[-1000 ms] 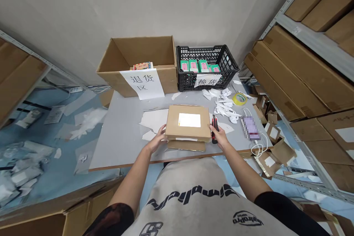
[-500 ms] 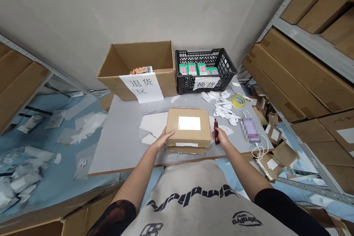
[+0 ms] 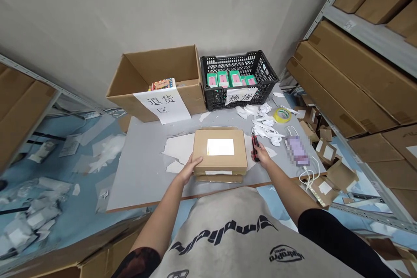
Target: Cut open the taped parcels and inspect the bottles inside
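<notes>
A brown cardboard box (image 3: 220,163) with a white label (image 3: 220,147) on top lies in front of me on the grey table. Its left front corner is gripped by my left hand (image 3: 188,169), the thumb over the top edge. Under the box a flat piece of cardboard (image 3: 219,178) sticks out at the front. To the right of the box, my right hand (image 3: 261,155) is closed around a red and black utility knife (image 3: 255,145), which points away from me. Torn white sheeting (image 3: 180,147) lies beneath and left of the box.
Behind stand a large open carton (image 3: 192,97) with a paper sign and a black crate (image 3: 215,103) holding green and pink boxes. Crumpled paper (image 3: 260,128), yellow tape (image 3: 282,115) and a cabled phone (image 3: 297,150) lie right. Shelves (image 3: 355,21) of cartons flank the table.
The utility knife has tilted in my right hand and moved slightly up from the table's front edge. My left hand stays on the box. The whole view has shifted a little.
</notes>
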